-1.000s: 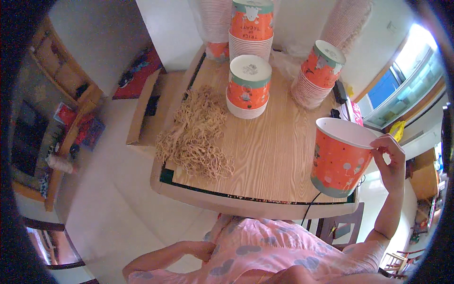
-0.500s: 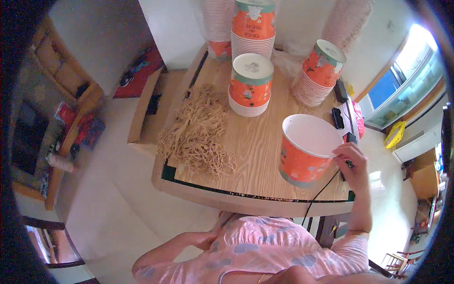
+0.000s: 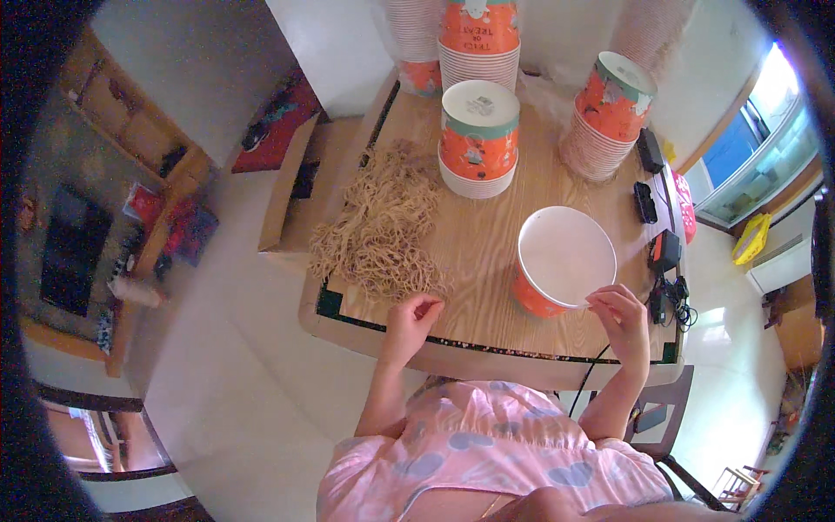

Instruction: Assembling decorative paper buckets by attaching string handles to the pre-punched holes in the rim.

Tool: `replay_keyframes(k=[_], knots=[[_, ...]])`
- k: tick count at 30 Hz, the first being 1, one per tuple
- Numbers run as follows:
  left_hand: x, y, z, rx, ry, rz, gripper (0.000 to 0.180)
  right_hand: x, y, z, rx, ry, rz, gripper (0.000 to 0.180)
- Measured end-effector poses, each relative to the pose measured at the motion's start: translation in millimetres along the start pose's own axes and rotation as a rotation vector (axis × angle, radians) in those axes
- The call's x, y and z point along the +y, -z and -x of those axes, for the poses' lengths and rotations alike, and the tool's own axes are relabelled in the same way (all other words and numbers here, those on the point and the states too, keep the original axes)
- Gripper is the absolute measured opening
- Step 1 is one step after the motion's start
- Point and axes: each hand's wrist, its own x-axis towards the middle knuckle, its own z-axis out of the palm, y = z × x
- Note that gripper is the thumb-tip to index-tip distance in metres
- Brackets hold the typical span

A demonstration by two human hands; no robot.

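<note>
Carefully, a single rubber band is being pinched from the near edge of the rubber band pile [image 3: 378, 230] by the left hand [image 3: 410, 320], while the upright orange paper cup [image 3: 564, 259] on the wooden table [image 3: 487, 348] is being steadied at its rim by the gripping right hand [image 3: 619, 315].

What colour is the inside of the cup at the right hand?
White inside the cup, orange outside; head view.
</note>
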Motion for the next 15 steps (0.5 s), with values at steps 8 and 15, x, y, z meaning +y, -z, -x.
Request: replay_keyframes(k=[8,15], knots=[[-10,4,6,0.014,-0.025,-0.077,0.010,4,-11,6,-0.093,0.020,-0.015,0.014],[-51,28,-5,0.444,-0.009,-0.202,0.015,-3,-20,21,0.193,0.134,-0.147,0.007]])
